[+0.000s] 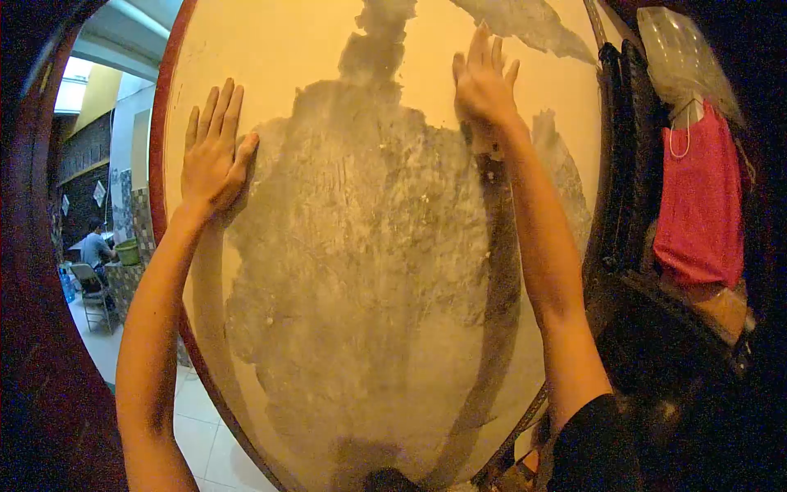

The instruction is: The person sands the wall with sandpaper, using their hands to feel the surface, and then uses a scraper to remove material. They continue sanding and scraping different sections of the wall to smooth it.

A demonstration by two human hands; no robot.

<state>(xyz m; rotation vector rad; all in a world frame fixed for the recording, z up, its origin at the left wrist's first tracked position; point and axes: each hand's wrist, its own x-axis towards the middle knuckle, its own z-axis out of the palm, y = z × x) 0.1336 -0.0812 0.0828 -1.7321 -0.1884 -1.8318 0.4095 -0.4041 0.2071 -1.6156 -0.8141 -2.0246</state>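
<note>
In front of me stands a yellowish painted wall (270,49) with a large patch of rough grey plaster (361,238) where the paint is gone. My left hand (215,160) lies flat on the painted part, left of the patch, its fingers stretched upward. Higher up on the right, my right hand (485,86) rests against the paint beside the patch's upper right edge, fingers spread. No object shows in either hand. Another bare grey strip (533,25) runs above the right hand.
A red cloth bag (701,197) and a clear plastic bag (684,57) hang at the right, beside dark hanging items (625,156). Through the opening on the left, a person (96,246) sits on a chair (92,287) near a green basket (128,251). Pale floor tiles (197,435) show below.
</note>
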